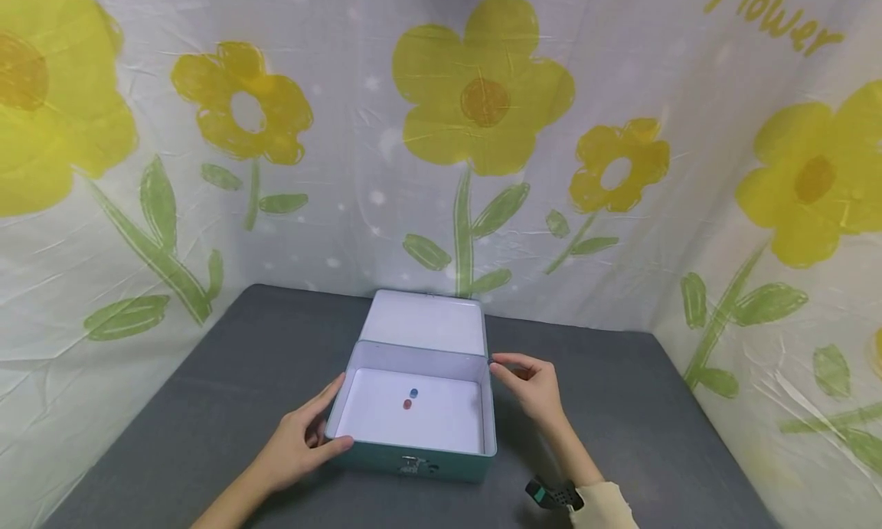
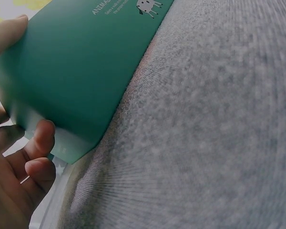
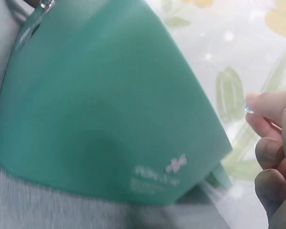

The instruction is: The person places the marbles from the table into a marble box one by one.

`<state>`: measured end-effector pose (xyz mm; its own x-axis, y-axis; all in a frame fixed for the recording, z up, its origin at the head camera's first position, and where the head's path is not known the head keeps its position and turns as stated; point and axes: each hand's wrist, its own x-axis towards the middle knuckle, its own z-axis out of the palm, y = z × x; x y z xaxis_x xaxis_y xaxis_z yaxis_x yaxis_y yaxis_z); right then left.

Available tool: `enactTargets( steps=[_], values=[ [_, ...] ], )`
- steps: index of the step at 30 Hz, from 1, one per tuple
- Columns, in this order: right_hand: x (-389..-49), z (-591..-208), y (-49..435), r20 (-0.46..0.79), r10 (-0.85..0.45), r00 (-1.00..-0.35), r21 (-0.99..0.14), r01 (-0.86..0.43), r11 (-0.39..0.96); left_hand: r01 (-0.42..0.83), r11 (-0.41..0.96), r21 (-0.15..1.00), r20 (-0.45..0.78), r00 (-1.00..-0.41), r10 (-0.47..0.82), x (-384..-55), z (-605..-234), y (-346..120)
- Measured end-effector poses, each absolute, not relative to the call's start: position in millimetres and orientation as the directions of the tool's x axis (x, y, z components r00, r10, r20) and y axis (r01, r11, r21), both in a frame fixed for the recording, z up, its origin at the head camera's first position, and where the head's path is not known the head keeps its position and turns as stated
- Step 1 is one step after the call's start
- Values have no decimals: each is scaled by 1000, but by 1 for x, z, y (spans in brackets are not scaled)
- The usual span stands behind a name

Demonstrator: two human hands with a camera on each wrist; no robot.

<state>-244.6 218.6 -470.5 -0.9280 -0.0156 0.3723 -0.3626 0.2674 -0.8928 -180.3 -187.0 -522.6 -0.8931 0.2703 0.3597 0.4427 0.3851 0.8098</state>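
An open green metal box (image 1: 441,462) with a white inside stands on the dark table, its lid (image 1: 423,322) tipped back behind it. Inside, near the middle of the floor, lie a small blue piece (image 1: 414,393) and a small red piece (image 1: 407,404). My left hand (image 1: 298,443) holds the box's front left corner, thumb on the front rim and fingers along the left side. By the back right corner, my right hand (image 1: 534,387) pinches a tiny shiny light-blue piece (image 3: 248,109) between thumb and forefinger, outside the wall; its exact kind is too small to tell.
A dark grey cloth covers the table (image 1: 606,406). Behind and at both sides hangs a white curtain (image 1: 331,207) with yellow flowers. A metal latch (image 1: 412,462) is on the box's front. The right wrist wears a black band (image 1: 554,494).
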Motion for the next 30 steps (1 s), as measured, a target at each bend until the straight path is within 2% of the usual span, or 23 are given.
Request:
enactTargets(
  steps=[19,30],
  values=[
    [-257,-451,164,422,-171,-890,-864,-452,221,439,401,804,357,-896,265,-177,-518,-184],
    [-257,-444,133,394,-265,-880,-836,-463,296,432,381,817,351,-898,266,-178,-518,-185]
  ],
)
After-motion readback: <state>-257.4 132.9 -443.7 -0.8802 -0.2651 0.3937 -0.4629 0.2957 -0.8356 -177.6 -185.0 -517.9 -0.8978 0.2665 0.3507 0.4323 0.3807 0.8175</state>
